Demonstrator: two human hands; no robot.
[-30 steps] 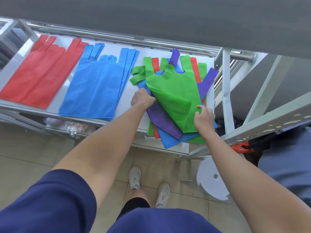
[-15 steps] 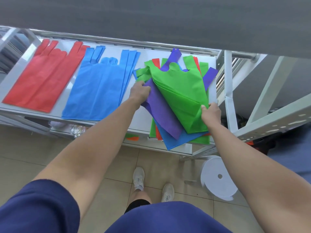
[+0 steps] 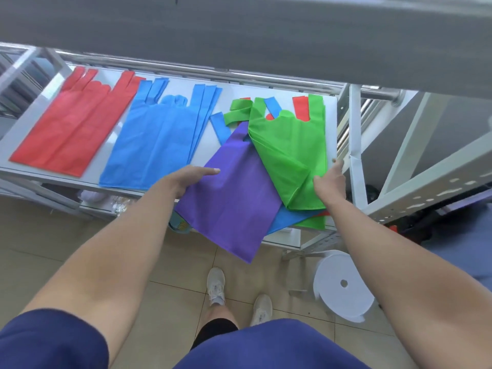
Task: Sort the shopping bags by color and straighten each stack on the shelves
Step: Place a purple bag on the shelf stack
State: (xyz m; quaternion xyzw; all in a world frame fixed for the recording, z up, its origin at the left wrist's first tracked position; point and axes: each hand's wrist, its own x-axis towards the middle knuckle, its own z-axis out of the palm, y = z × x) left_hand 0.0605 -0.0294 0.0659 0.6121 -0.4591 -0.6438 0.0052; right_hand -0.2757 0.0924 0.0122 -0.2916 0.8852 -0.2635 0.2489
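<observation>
- Bags in the mixed pile [image 3: 288, 222] sit at the right end of the shelf [image 3: 91, 169]. The purple bag [image 3: 231, 198] slants out over the front edge, its top tucked under the green bag [image 3: 290, 145].
- At its left edge the left hand [image 3: 190, 179] pinches it, thumb on top, fingers hidden beneath.
- At the green bag's lower corner the right hand [image 3: 328, 179] clutches a fold.
- Raising the green bag slightly while drawing the purple one out flat should stop lower bags dragging.
- With the red stack [image 3: 72, 129] and blue stack [image 3: 159, 139] sorted at left, purple likely needs its own spot.
</observation>
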